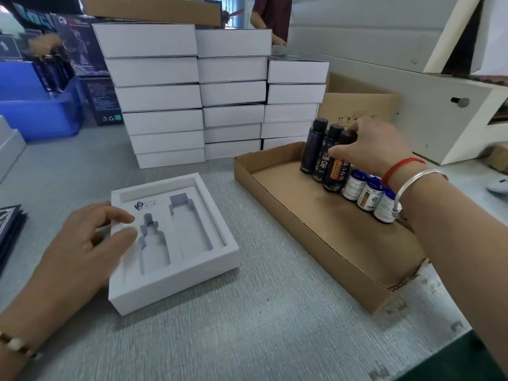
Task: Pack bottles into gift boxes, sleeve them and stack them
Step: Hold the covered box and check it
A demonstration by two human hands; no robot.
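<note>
On cardboard tray (275, 199), R hand (376, 149) grip grasps dark bottle (336, 171); L hand (82, 243) released, touching gift box (176, 276).

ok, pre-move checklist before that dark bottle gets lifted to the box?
1. Right hand gripping nearest dark bottle near its cap: ok.
2. Neighbouring dark bottles touch it, may tip: not ok.
3. Gift box cavities empty: ok.
4. Left hand resting on the box's left edge: ok.
5. Cardboard tray path to box unobstructed: ok.
6. Bottle matches cavity: cannot tell.
</note>
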